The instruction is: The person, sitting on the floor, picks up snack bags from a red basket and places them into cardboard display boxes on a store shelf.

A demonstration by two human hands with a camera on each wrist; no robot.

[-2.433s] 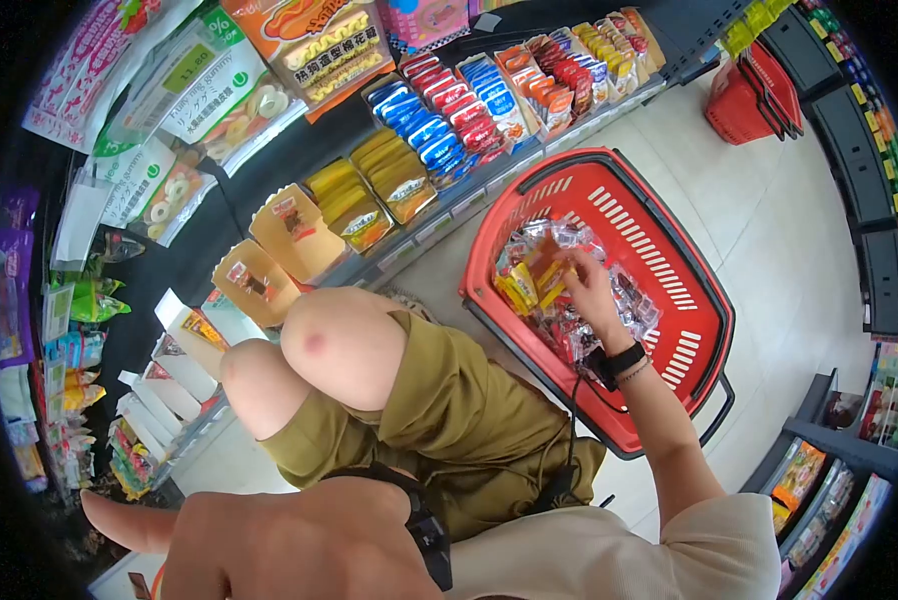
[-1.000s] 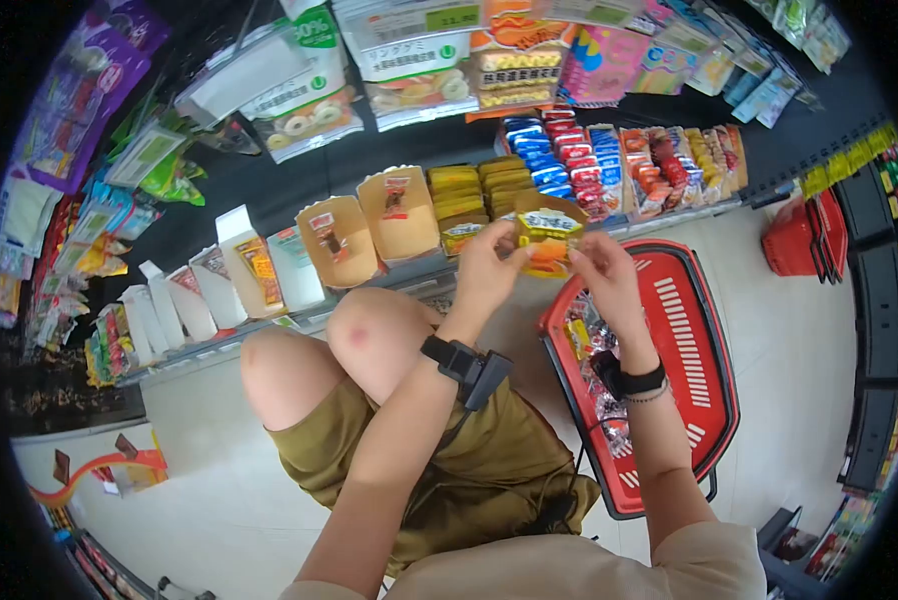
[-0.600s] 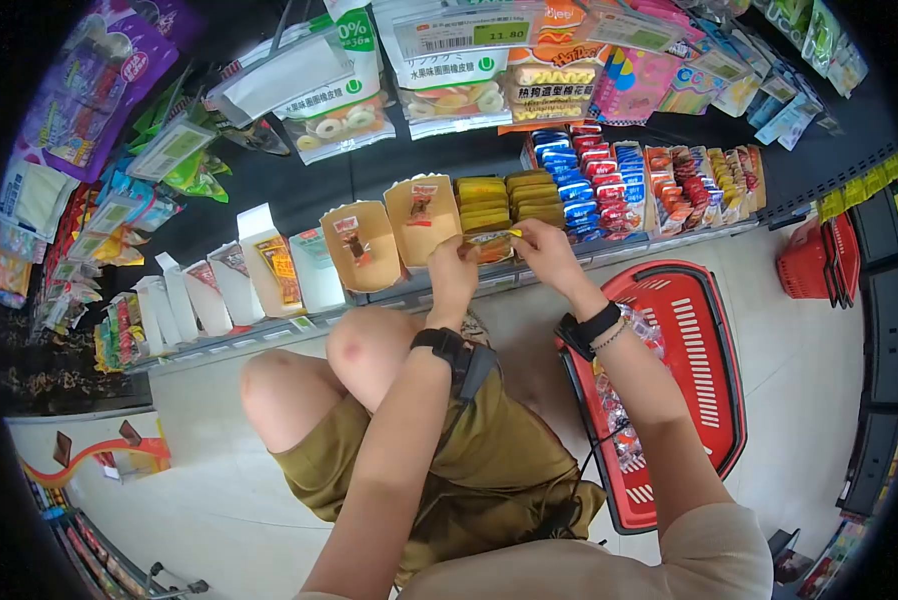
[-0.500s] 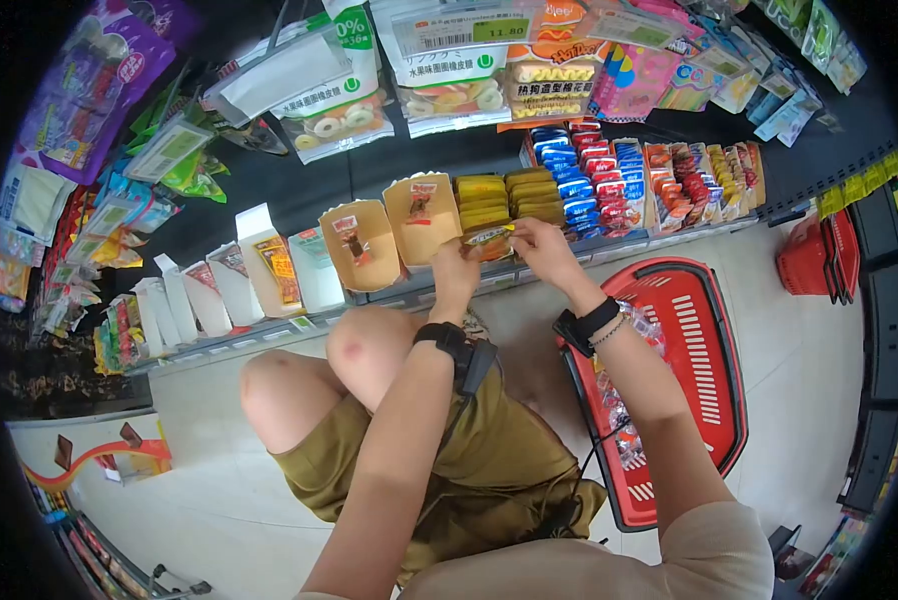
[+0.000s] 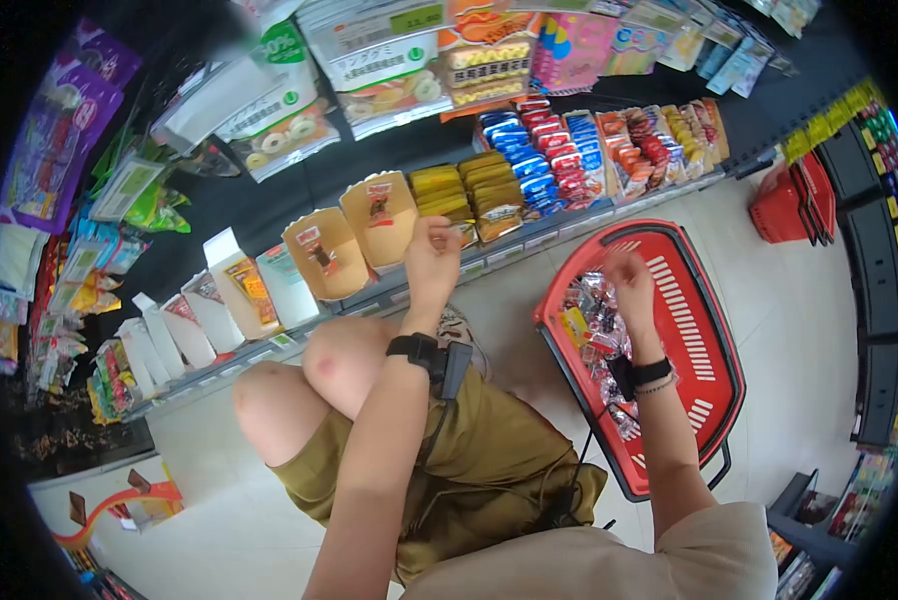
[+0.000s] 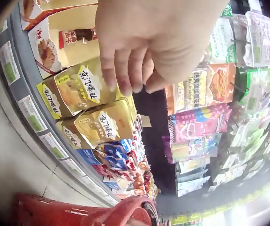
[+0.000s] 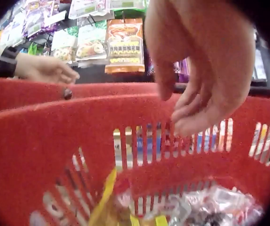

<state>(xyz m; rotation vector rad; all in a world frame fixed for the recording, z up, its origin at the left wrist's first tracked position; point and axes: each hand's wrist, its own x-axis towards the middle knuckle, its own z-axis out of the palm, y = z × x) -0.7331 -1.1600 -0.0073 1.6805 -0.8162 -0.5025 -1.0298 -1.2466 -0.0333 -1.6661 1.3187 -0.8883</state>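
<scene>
My left hand [image 5: 434, 262] hovers at the shelf front by the rows of yellow packets [image 5: 442, 192]. In the left wrist view that hand [image 6: 147, 42] has loosely bent fingers with nothing between them, over a gold packet [image 6: 81, 87]; whether the fingertips touch it cannot be told. Above the red basket [image 5: 691, 290] hangs my right hand [image 5: 631, 285], blurred. The right wrist view shows this hand [image 7: 205, 70] with relaxed fingers, empty, above clear-wrapped sweets [image 7: 220, 205] and a yellow wrapper [image 7: 104, 197] in the basket.
Left of the yellow packets stand two brown card boxes [image 5: 381, 222] and several white boxes [image 5: 234, 290]. Blue packets [image 5: 521, 165] lie to their right. Hanging bags [image 5: 394, 75] are above the shelf. More red baskets [image 5: 794, 200] stand on the floor at right.
Both hands have let go of the yellow packet they pinched together at the shelf front. My right hand has moved right and down over the basket; my left stays near the yellow packets.
</scene>
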